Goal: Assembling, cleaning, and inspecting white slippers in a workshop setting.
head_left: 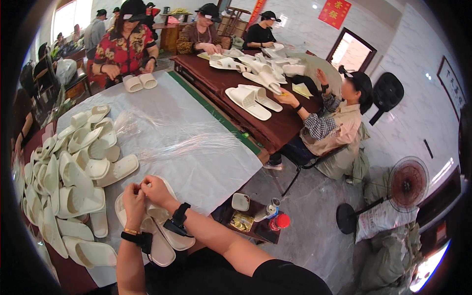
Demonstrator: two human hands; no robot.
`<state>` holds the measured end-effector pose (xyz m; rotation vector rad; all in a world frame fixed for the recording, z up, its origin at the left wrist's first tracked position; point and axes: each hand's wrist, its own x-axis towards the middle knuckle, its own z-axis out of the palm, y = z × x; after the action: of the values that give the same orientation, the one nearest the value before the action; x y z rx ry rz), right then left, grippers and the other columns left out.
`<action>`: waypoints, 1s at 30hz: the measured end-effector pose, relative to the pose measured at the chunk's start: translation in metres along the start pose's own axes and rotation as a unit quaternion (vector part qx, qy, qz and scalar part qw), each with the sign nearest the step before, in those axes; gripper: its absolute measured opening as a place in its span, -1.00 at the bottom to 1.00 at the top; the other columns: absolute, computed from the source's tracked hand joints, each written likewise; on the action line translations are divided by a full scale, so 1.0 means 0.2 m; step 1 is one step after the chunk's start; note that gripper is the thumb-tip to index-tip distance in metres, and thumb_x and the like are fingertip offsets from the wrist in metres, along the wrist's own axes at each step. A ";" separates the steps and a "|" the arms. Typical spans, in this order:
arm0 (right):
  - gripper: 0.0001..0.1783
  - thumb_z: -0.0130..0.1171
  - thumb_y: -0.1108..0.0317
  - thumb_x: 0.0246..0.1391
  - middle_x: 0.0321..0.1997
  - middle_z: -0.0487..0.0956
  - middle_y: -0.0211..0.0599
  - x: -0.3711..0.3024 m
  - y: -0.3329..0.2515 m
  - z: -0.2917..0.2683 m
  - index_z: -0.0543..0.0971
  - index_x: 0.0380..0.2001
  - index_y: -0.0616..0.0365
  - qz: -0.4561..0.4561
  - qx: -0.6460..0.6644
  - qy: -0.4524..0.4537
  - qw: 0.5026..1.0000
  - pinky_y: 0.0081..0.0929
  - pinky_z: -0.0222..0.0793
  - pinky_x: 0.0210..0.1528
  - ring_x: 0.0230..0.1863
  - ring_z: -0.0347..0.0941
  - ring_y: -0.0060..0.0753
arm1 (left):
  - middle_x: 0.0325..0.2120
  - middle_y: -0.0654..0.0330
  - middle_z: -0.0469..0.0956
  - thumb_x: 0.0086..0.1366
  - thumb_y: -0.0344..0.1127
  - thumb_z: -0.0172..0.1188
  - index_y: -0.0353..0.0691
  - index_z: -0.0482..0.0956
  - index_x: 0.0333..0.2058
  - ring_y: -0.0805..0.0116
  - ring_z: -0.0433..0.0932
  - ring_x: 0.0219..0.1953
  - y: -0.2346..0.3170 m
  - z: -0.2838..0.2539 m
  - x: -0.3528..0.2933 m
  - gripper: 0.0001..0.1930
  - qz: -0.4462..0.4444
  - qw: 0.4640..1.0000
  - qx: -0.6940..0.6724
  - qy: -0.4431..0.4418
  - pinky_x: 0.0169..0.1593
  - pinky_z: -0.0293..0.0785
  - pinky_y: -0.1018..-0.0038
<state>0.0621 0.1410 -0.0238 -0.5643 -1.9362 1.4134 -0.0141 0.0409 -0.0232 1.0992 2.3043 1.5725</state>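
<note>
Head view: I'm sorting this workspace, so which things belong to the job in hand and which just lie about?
Job in hand:
slipper pair beneath left hand and right hand
slipper pile
probably clear strands

Apparently lying about:
red-lidded jar
fan
white sack

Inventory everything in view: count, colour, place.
Pale sheet: one, light grey, near table
Brown table: one, brown, upper centre
Slipper pile: many, cream, left
Front slippers: two, cream, lower centre
Far-edge slippers: two, cream, sheet's far edge
Other slippers: many, off-white, brown table
Strands: uncounted, clear, on sheet
Co-workers: four nearby, mixed clothing, around tables; others behind, indistinct
Tub: one, white, small stand
Packets: uncounted, yellow, same stand
Red-topped container: one, red, same stand
Fan: one, dark and reddish, right
Sacks: several, greenish, lower right
Wall sign: one, red, top
Wristbands: two, black, person's wrists
Left hand: one, bare, above front slippers
Right hand: one, bare, fingertips meeting left's
</note>
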 end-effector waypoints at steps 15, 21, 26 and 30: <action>-0.77 0.10 0.37 0.11 -0.30 0.56 -0.32 0.06 0.16 0.00 0.49 -0.20 0.27 0.029 0.130 0.095 0.987 -0.48 0.41 -0.14 -0.26 0.46 -0.48 | -0.51 0.05 0.52 0.14 -0.43 0.16 -0.39 0.53 -0.36 0.17 0.50 -0.48 0.34 -0.18 -0.20 -0.87 0.093 0.990 0.074 0.078 -0.31 0.45 0.34; -0.76 0.11 0.37 0.12 -0.33 0.52 -0.35 0.08 0.29 -0.45 0.48 -0.14 0.20 0.047 0.130 0.116 0.984 -0.55 0.40 -0.34 -0.39 0.42 -0.59 | -0.53 -0.05 0.58 0.20 -0.18 0.20 -0.31 0.60 -0.31 -0.01 0.57 -0.46 0.40 -0.30 -0.52 -0.73 -0.018 0.974 0.106 -0.202 -0.36 0.47 0.24; -0.75 0.04 0.38 0.16 -0.35 0.53 -0.34 -0.09 0.17 -0.52 0.44 -0.10 0.19 0.121 0.103 0.109 0.981 -0.68 0.30 -0.53 -0.51 0.37 -0.66 | -0.49 -0.17 0.57 0.23 0.03 0.15 -0.42 0.52 -0.26 -0.15 0.57 -0.37 0.26 -0.31 -0.56 -0.51 -0.031 0.957 0.217 -0.189 -0.28 0.48 0.10; -0.77 0.03 0.41 0.17 -0.35 0.53 -0.35 -0.14 0.15 -0.50 0.44 -0.10 0.18 0.123 0.088 0.106 0.983 -0.72 0.27 -0.53 -0.52 0.35 -0.69 | -0.50 -0.16 0.57 0.23 0.11 0.10 -0.42 0.56 -0.45 -0.12 0.58 -0.39 0.27 -0.21 -0.45 -0.45 -0.059 0.958 0.221 -0.170 -0.30 0.49 0.11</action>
<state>0.1520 0.1970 -0.0394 -0.8567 -1.5975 1.5871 0.0560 -0.0377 0.0184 1.1773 2.4728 0.7632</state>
